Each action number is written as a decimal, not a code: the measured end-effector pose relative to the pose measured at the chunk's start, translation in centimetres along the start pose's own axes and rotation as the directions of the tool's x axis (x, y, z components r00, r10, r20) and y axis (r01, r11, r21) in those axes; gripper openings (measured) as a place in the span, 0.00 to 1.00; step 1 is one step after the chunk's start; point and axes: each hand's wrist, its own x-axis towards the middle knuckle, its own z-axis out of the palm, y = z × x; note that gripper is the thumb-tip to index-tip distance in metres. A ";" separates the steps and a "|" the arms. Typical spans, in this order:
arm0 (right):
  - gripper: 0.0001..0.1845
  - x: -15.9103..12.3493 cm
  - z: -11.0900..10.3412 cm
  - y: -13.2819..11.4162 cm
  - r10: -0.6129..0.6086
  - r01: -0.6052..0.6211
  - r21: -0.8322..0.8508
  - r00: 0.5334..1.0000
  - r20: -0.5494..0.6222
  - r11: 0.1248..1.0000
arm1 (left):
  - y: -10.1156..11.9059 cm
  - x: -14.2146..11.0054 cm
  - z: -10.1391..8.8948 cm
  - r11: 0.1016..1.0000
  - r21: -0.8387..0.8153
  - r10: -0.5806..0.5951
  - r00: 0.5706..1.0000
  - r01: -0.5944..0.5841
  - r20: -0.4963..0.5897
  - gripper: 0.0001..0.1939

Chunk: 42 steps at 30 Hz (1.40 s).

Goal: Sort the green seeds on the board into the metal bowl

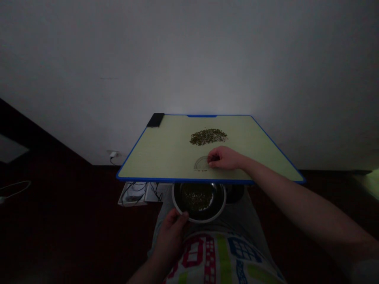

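My left hand (171, 230) grips the near rim of a round metal bowl (199, 199) that rests on my lap below the table's front edge; small green grains lie in the bowl. My right hand (222, 157) lies on the pale green table (166, 154), fingers curled together over a few loose grains (202, 170) near the front edge. What the fingers hold is hidden. A pile of the same grains (208, 136) sits farther back, in the middle of the tabletop.
A black phone (155, 120) lies on the table's far left corner. The table has a blue rim (183, 180). Cables and a white box (136, 193) sit under its left side. A plug (113, 154) is at the wall. A white wall stands behind.
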 end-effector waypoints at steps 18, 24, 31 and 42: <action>0.14 -3.5 1.3 -2.3 -0.072 0.072 0.018 0.996 0.053 0.997 | -0.5 0.3 -0.3 1.000 -0.025 0.011 1.000 -0.010 0.024 0.22; 0.09 -3.9 1.0 -0.7 -0.011 0.017 0.102 0.998 -0.066 0.995 | -0.7 0.5 -0.6 1.000 -0.016 0.018 1.000 -0.018 0.013 0.23; 0.03 -3.6 0.6 0.0 0.100 -0.124 -0.064 0.950 -0.296 0.990 | -0.4 0.3 -0.2 1.000 -0.017 0.015 1.000 -0.015 -0.013 0.26; 0.13 -0.2 0.9 0.2 0.141 -0.270 -0.252 0.890 -0.433 0.929 | -0.4 0.2 -0.2 0.999 -0.051 -0.013 1.000 0.013 -0.007 0.27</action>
